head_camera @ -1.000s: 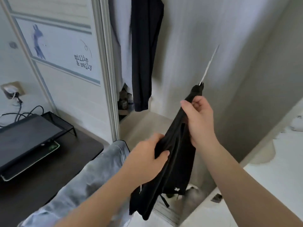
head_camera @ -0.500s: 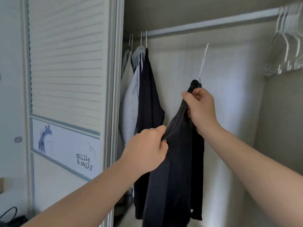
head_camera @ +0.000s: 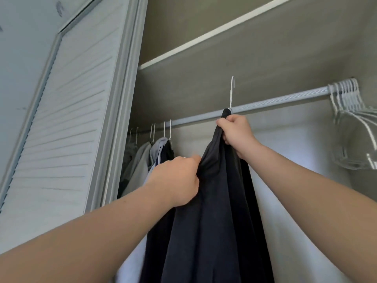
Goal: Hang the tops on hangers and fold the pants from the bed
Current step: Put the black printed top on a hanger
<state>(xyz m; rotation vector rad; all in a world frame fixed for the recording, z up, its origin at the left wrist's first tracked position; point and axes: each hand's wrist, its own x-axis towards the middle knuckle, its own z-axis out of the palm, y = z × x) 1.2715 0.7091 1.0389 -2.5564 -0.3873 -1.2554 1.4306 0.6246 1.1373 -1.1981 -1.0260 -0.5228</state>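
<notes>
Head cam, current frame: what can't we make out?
Head view only:
- Hanger frame: inside the dark top; only its hook shows.
- Dark top's hem: cut off by the bottom edge.
- Left hand fingers: curled into the cloth, behind the hand; thumb blurred.
- Right hand: whether it grips hanger as well as cloth, hidden by fabric.
- Empty hangers on the rod: blurred, cut by the right edge.

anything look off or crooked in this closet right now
Nothing damaged or spilled. The black top is bunched up, gripped by the left hand and right hand, and its hanger hook sticks up above the rod, not hooked on. The empty hangers at the rod's right end splay sideways.
</notes>
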